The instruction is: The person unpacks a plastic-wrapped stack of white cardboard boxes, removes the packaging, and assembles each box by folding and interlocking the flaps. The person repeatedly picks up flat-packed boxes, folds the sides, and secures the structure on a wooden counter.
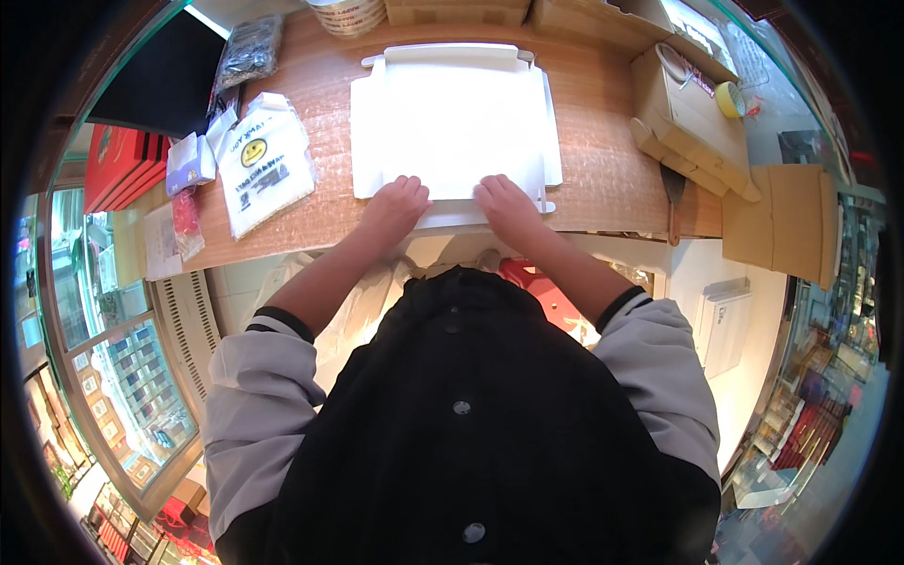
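A white cardboard box blank lies flat on the wooden table in front of me, its side flaps and far flap partly raised. My left hand is at the near left part of its front edge, fingers curled over the folded cardboard. At the near right part of the same edge, my right hand has its fingers curled over it too. Between the hands, the front flap hangs toward the table's edge. The thumbs are mostly hidden beneath the fingers and the cardboard.
Left of the blank lie a white plastic bag with a yellow smiley and a small purple-white box. On the right stand brown cardboard boxes, a yellow tape roll and a dark-bladed scraper. A paper tub sits at the back.
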Tool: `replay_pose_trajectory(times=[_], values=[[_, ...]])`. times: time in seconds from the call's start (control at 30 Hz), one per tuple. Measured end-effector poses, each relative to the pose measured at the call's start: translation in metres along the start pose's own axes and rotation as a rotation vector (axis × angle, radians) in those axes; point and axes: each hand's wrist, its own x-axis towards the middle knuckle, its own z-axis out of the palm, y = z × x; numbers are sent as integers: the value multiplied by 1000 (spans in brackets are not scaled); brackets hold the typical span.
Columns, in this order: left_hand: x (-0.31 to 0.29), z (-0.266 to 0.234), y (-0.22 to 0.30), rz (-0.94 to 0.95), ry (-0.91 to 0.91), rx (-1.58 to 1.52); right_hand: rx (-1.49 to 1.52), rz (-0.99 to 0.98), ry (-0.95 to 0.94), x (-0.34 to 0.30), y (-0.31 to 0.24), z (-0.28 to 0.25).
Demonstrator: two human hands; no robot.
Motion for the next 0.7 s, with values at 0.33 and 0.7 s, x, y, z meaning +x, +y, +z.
replay_pose_trajectory(times=[0.33,0.7], values=[[22,-1,-16,-455,-248,-255,212,308,-329,12,43,-9],[22,30,8,-310,-62,-289,319,585,-439,36,14,-8]])
